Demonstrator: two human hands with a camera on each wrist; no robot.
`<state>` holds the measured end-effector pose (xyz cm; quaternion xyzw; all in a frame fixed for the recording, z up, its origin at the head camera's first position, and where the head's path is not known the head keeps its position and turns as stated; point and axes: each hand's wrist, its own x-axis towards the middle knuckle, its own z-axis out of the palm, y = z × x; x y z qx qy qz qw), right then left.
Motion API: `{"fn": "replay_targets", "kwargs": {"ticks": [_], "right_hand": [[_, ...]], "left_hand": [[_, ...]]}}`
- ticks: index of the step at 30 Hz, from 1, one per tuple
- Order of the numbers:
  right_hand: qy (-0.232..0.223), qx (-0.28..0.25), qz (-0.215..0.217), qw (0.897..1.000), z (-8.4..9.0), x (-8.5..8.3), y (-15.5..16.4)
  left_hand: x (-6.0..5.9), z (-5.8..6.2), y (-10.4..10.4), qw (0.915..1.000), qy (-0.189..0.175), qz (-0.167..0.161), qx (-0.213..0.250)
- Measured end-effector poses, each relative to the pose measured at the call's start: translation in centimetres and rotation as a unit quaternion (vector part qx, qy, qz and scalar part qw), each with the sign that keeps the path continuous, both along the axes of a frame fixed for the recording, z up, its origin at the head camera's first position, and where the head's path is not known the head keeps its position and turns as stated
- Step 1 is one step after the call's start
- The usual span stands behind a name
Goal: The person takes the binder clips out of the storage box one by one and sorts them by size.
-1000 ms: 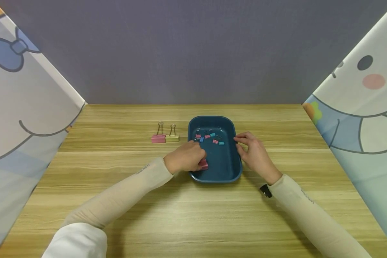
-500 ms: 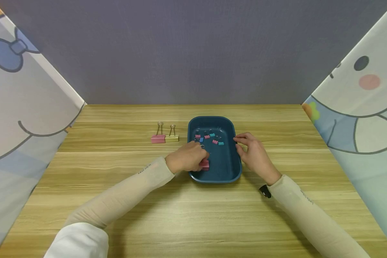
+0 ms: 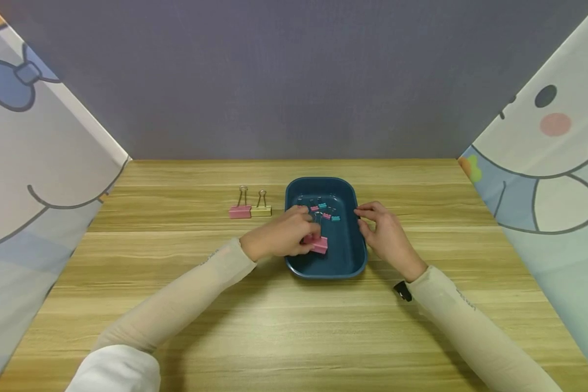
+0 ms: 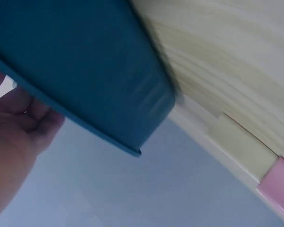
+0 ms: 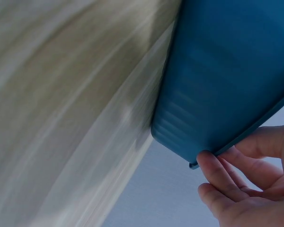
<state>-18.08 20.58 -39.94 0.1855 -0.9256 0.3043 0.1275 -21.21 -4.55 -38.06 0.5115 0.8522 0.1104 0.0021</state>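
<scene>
On the desk (image 3: pixel 176 305), a pink clip (image 3: pixel 240 211) and a yellow clip (image 3: pixel 261 210) stand side by side left of our blue tray (image 3: pixel 355 260). Our left hand (image 3: pixel 279 237) reaches into the tray, its grip pinched on a larger pink clip (image 3: pixel 319 244) just above the tray floor. Small clips (image 3: pixel 323 209) lie at the far end. Our right hand (image 3: pixel 387 235) holds the tray's right rim, fingers curled on it.

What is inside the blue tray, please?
In the blue tray lie several small pink and teal clips and a large pink clip that the left hand pinches; this hand hides anything beneath it.
</scene>
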Motion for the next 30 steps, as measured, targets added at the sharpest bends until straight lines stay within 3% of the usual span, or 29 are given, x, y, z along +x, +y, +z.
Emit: {"fn": "replay_targets", "kwargs": {"ticks": [5, 11, 30], "right_hand": [[-0.005, -0.001, -0.003, 1.000, -0.1, 0.0, 0.0], [0.002, -0.003, 0.000, 1.000, -0.3, 0.0, 0.1], [0.026, 0.000, 0.003, 1.000, -0.5, 0.0, 0.1]], "left_hand": [[0.1, 0.6, -1.1, 0.9987, 0.024, -0.012, 0.044], [0.3, 1.3, -2.4, 0.9968, 0.043, -0.009, 0.067], [0.6, 2.2, -7.3, 0.9928, 0.042, 0.040, 0.105]]}}
